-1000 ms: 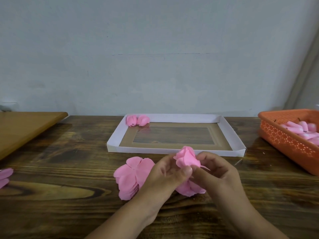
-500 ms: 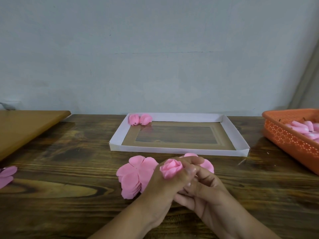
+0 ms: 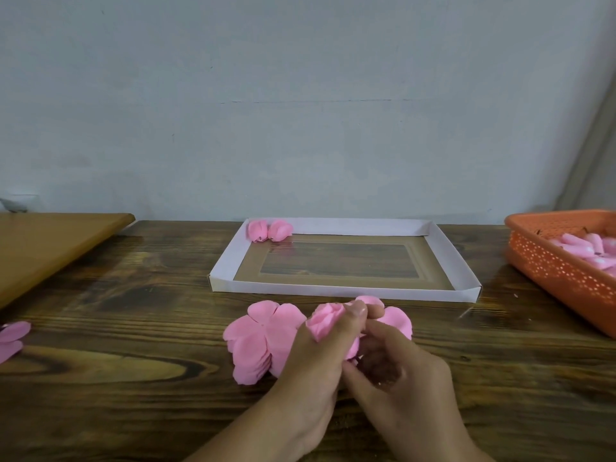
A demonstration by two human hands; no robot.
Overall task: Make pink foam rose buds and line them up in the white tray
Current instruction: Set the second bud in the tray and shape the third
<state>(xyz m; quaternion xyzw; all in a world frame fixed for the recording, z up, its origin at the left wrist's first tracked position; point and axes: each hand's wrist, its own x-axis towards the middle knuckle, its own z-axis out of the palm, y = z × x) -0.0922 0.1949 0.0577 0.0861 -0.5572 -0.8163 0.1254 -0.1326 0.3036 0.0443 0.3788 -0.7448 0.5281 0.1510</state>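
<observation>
My left hand (image 3: 313, 365) grips a pink foam rose bud (image 3: 325, 318) just in front of the white tray (image 3: 226, 261), thumb pressed along its right side. My right hand (image 3: 403, 375) sits under and beside it, fingers curled at the bud's base, where pink foam shows. A stack of flat pink foam petals (image 3: 258, 341) lies on the table left of my hands; more petals (image 3: 398, 323) peek out behind them. Two finished buds (image 3: 270, 230) lie side by side in the tray's far left corner.
An orange perforated basket (image 3: 560, 275) with pink foam pieces stands at the right edge. A light wooden board (image 3: 50, 245) lies at the far left, and loose pink petals (image 3: 13, 338) sit at the left edge. The wall is close behind the tray.
The bud came down from in front of the tray and shifted left into my left hand's grip. My right hand dropped lower, under the bud's base.
</observation>
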